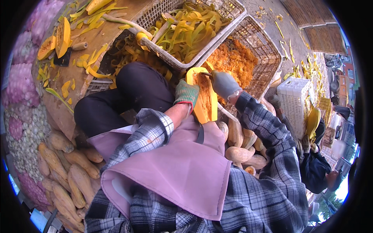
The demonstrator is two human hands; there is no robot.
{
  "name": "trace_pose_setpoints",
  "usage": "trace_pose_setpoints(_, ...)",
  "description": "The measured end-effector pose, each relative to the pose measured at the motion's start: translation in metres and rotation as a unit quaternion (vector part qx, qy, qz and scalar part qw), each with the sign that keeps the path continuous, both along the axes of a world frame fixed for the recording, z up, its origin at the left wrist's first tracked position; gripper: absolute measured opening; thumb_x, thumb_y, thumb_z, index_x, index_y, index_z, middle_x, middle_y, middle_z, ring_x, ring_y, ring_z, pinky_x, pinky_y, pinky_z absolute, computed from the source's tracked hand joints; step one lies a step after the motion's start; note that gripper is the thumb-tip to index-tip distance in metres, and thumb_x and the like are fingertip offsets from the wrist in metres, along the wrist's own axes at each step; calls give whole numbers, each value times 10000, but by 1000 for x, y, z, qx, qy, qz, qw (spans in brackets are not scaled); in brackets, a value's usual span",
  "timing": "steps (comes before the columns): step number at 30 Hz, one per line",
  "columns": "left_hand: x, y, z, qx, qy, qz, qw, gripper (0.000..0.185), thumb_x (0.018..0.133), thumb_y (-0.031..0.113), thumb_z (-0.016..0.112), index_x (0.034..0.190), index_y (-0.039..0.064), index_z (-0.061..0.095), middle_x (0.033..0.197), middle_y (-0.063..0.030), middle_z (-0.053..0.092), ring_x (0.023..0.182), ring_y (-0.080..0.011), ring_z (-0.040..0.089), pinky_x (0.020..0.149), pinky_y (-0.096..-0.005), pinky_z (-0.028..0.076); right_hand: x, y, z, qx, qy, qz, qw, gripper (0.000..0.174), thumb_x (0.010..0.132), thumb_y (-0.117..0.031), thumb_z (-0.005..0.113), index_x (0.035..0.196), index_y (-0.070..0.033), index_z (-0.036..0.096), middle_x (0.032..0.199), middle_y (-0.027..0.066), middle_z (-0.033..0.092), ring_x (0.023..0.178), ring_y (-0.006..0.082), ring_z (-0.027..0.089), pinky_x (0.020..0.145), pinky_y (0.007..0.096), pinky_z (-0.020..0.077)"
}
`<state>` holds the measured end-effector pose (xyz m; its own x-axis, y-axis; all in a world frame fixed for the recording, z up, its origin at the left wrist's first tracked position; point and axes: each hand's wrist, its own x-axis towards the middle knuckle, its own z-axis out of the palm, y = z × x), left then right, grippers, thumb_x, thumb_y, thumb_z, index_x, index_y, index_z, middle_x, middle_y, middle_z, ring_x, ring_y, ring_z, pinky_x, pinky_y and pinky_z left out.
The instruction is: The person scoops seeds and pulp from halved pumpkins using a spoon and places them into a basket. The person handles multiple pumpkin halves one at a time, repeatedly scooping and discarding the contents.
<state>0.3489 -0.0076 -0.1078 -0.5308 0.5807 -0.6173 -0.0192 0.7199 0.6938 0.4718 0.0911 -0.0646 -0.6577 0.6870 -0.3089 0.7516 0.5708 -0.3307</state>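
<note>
My left hand [186, 93], in a green knit glove with a red cuff, grips a peeled, halved pumpkin [211, 109] by its left side. The cut face points up at me, showing orange, stringy flesh. My right hand [224, 84], in a grey glove, holds a small tool whose dark metal end [205, 74] touches the pumpkin's upper hollow; most of the tool is hidden in my fist. Right behind that hand stands a crate [269, 62] with orange pumpkin pulp [237, 59] in it.
A white crate [201, 52] of yellow-green peelings [186, 30] adjoins the pulp crate. On the wooden board [84, 65] at left lie cut pumpkin pieces [63, 38]. Whole pumpkins [78, 180] are heaped at both my sides. Another person [316, 171] works at far right by a white crate [294, 102].
</note>
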Motion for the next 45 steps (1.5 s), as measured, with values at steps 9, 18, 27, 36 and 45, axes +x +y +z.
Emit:
trace_pose_setpoints(9,-1,1,-4,2,-16,1,1000,429,684,171,679,1038,-45,571,940,-234,656,872,-344,659,779,-399,526,-9,-6,-10,11,29,-75,997,202,901,-190,517,915,8,560,684,272,595,678,451,604,602,520,472)
trace_pose_setpoints(18,19,-1,-9,35,-15,11,999,387,693,102,692,1029,-50,576,909,-184,663,796,-278,670,716,-368,534,6,14,3,-48,-74,28,996,191,854,-146,537,890,23,616,746,264,620,741,429,627,648,483,495)
trace_pose_setpoints(27,20,1,-15,68,-66,23,995,344,718,62,700,1024,-44,584,910,-159,659,792,-252,660,697,-368,534,-24,36,35,-45,-257,290,921,185,787,-85,548,857,22,681,790,215,658,749,363,664,646,428,527)
trace_pose_setpoints(36,3,1,-3,47,-40,-18,998,386,717,151,667,1058,-12,588,975,-227,659,912,-342,653,794,-388,520,18,-31,21,-41,-69,43,996,150,828,-91,505,855,26,595,714,250,621,719,409,639,635,488,498)
trace_pose_setpoints(45,3,3,-21,53,-4,-27,998,376,734,104,692,1059,-46,577,947,-188,660,837,-272,668,740,-348,528,-19,7,7,1,-84,96,992,205,812,-169,553,835,12,648,728,220,636,722,389,648,635,450,516)
